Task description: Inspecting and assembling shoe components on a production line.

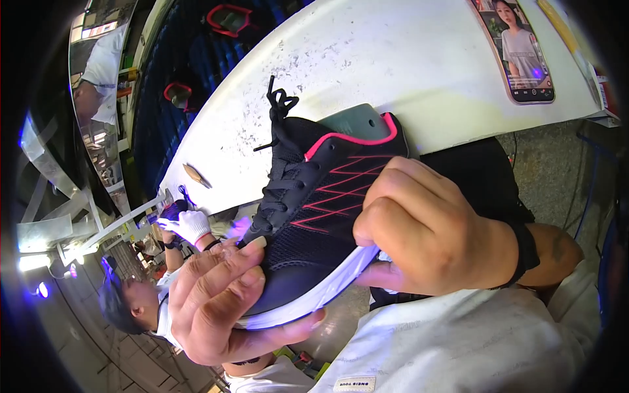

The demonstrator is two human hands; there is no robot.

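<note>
A black sneaker with pink zigzag lines, a pink collar edge, black laces and a white sole is tilted between my hands, toe toward the lower left. From its opening sticks a grey-green shoe last with a small hole. My left hand is closed around the toe, fingertips on top and thumb along the sole. My right hand is closed at the side near the heel, curled fingers against the upper and thumb by the sole edge. Something whitish shows by that thumb; I cannot tell whether it is separate from the sole.
A white worktable with dark scuffs lies beyond the sneaker. On it are a phone showing a video and a small brown-tipped tool. At left, a co-worker in a cap reaches out a white-gloved hand. Red-edged items lie past the table.
</note>
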